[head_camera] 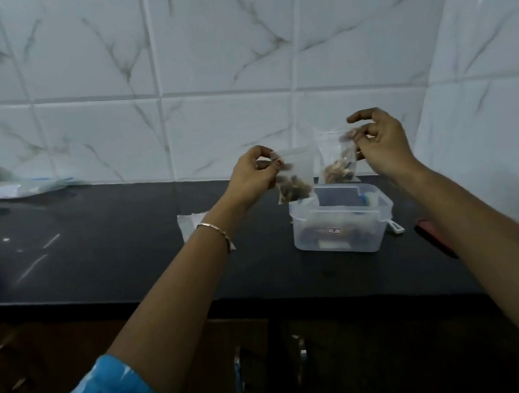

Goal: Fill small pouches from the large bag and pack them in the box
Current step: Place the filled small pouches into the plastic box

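Lying at the far left of the dark tabletop [101,238] was a heap of crumpled clear plastic [21,186]; further right, flat empty pouches [189,229] rested behind the left wrist, which wore a thin bracelet [217,231]; the left hand [250,175] pinched the top corner of a small pouch [292,181] of dark pieces, held in the air; beside it the right hand [380,145] pinched a second pouch [337,160] with brownish contents, forefinger raised; below them stood the open clear box [340,230]; a red object [433,236] lay rightmost.
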The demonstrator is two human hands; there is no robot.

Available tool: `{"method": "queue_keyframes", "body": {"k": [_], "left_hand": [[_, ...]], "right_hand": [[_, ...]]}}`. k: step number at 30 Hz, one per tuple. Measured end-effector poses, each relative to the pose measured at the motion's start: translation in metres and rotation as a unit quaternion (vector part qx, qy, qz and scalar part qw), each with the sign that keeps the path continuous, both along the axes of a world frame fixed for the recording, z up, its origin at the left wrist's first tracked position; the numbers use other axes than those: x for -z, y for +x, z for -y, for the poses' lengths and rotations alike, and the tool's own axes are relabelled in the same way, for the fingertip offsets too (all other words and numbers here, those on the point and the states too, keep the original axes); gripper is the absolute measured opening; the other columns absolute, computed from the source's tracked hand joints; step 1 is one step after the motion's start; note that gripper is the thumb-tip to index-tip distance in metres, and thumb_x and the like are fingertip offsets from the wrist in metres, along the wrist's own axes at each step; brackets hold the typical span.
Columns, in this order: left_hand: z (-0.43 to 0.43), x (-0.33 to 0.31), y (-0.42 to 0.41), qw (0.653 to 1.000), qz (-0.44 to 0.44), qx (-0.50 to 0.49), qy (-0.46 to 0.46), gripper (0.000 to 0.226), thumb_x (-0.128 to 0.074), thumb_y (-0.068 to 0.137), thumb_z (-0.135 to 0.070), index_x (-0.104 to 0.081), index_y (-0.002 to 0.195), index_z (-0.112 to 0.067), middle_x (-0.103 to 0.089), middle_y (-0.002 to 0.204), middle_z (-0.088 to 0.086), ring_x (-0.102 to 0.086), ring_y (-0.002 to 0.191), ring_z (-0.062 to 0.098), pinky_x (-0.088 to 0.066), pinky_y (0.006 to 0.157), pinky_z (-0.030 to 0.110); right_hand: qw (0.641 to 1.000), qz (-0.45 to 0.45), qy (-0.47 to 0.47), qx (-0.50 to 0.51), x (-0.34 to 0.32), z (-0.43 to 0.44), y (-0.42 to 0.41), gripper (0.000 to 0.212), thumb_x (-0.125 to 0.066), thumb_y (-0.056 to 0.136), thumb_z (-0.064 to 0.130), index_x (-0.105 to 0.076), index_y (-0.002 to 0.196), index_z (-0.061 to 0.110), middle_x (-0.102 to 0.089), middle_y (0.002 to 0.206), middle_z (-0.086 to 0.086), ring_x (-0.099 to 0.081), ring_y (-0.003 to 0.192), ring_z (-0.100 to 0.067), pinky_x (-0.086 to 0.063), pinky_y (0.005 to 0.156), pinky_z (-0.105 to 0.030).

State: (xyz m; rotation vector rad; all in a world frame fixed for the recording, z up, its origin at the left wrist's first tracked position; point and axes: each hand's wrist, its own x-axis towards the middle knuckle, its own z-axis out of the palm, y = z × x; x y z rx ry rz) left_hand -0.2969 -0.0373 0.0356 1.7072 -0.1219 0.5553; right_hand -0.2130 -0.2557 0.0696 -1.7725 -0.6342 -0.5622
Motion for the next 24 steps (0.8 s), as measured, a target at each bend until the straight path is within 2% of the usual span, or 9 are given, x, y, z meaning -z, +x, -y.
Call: {"method": "queue_keyframes", "body": {"k": [2,4,7,10,14,17,20,22,24], "left_hand": [[0.012,-0.001,0.013,0.999,-0.009,0.007,0.034,0.008,-0.055,0.097,-0.011,-0.051,0.091,-0.014,-0.074,0.097,0.008,-0.070,0.080,0.025,-0.056,0.080,0.034],[0.020,0.000,0.025,0.998,-0.013,0.004,0.061,0.008,-0.055,0.097,-0.011,-0.051,0.091,-0.015,-0.075,0.096,0.007,-0.070,0.079,0.024,-0.054,0.087,0.040],[0.026,0.003,0.038,0.995,-0.023,0.008,0.101,0.010,-0.056,0.096,-0.012,-0.051,0.089,-0.018,-0.075,0.095,0.010,-0.067,0.076,0.023,-0.052,0.088,0.044],[0.028,0.006,0.046,0.991,-0.037,0.023,0.128,0.004,-0.056,0.096,-0.014,-0.052,0.095,-0.014,-0.074,0.095,0.012,-0.066,0.080,0.024,-0.051,0.089,0.044],[0.031,0.016,0.054,0.969,-0.095,0.079,0.215,0.005,-0.057,0.095,-0.010,-0.053,0.095,-0.012,-0.070,0.093,0.010,-0.067,0.089,0.033,-0.052,0.085,0.042],[0.035,0.019,0.058,0.943,-0.116,0.081,0.302,0.010,-0.065,0.088,-0.008,-0.059,0.095,-0.011,-0.070,0.091,0.008,-0.066,0.087,0.021,-0.054,0.082,0.033],[0.037,0.013,0.059,0.898,-0.110,0.038,0.424,0.022,-0.068,0.083,-0.011,-0.060,0.102,-0.016,-0.068,0.096,0.004,-0.063,0.090,0.017,-0.047,0.076,0.024],[0.037,0.009,0.060,0.881,-0.104,0.023,0.460,0.033,-0.067,0.081,-0.009,-0.058,0.112,-0.017,-0.067,0.099,0.003,-0.060,0.092,0.017,-0.045,0.077,0.024],[0.037,0.005,0.061,0.858,-0.112,0.021,0.500,0.039,-0.068,0.081,-0.009,-0.057,0.116,-0.020,-0.065,0.104,0.002,-0.058,0.096,0.018,-0.047,0.081,0.028]], "right_hand": [[0.999,-0.015,-0.032,0.006,0.003,0.017,0.010,0.024,-0.049,0.096,0.000,-0.063,0.106,0.017,-0.070,0.101,-0.015,-0.068,0.080,-0.028,-0.056,0.062,-0.028],[0.998,-0.029,-0.054,0.010,0.011,0.028,0.017,0.023,-0.049,0.096,-0.001,-0.065,0.104,0.013,-0.069,0.102,-0.012,-0.066,0.076,-0.019,-0.054,0.058,-0.021],[0.995,-0.059,-0.072,0.018,0.024,0.038,0.025,0.022,-0.051,0.095,-0.002,-0.066,0.105,0.011,-0.070,0.100,-0.010,-0.064,0.077,-0.013,-0.051,0.056,-0.017],[0.990,-0.122,-0.075,-0.010,0.034,0.044,0.028,0.021,-0.050,0.096,-0.004,-0.064,0.109,0.005,-0.068,0.096,-0.012,-0.065,0.071,-0.011,-0.051,0.054,-0.015],[0.969,-0.180,-0.165,-0.047,0.042,0.050,0.035,0.017,-0.052,0.095,-0.003,-0.063,0.107,0.003,-0.065,0.085,-0.011,-0.062,0.071,-0.021,-0.055,0.058,-0.020],[0.954,-0.153,-0.253,-0.052,0.037,0.050,0.036,0.013,-0.062,0.090,-0.001,-0.064,0.103,0.001,-0.067,0.082,-0.009,-0.065,0.074,-0.021,-0.058,0.066,-0.022],[0.914,-0.075,-0.398,-0.021,0.032,0.044,0.033,0.011,-0.072,0.083,0.006,-0.068,0.093,0.010,-0.071,0.081,0.002,-0.066,0.071,-0.006,-0.053,0.070,-0.020],[0.878,-0.020,-0.478,0.013,0.032,0.040,0.035,0.010,-0.072,0.081,0.009,-0.070,0.087,0.017,-0.072,0.084,0.006,-0.065,0.077,-0.005,-0.052,0.075,-0.025],[0.851,-0.005,-0.524,0.034,0.031,0.040,0.035,0.011,-0.071,0.079,0.010,-0.069,0.080,0.021,-0.071,0.082,0.008,-0.065,0.080,-0.009,-0.052,0.074,-0.027]]}}
